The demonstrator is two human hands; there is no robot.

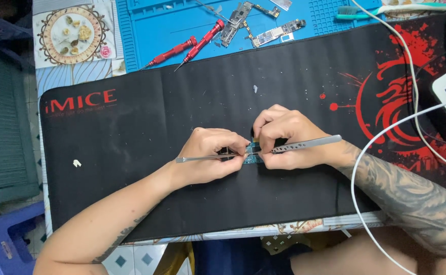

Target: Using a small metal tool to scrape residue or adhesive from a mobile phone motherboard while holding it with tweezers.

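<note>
Left hand (210,153) and right hand (286,140) each pinch metal tweezers (307,144) over a small circuit board (253,153) (mostly hidden) on the black mat (182,107).

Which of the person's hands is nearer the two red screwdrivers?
Left. The left hand lies below the red screwdrivers; the right hand is below and farther right.
</note>
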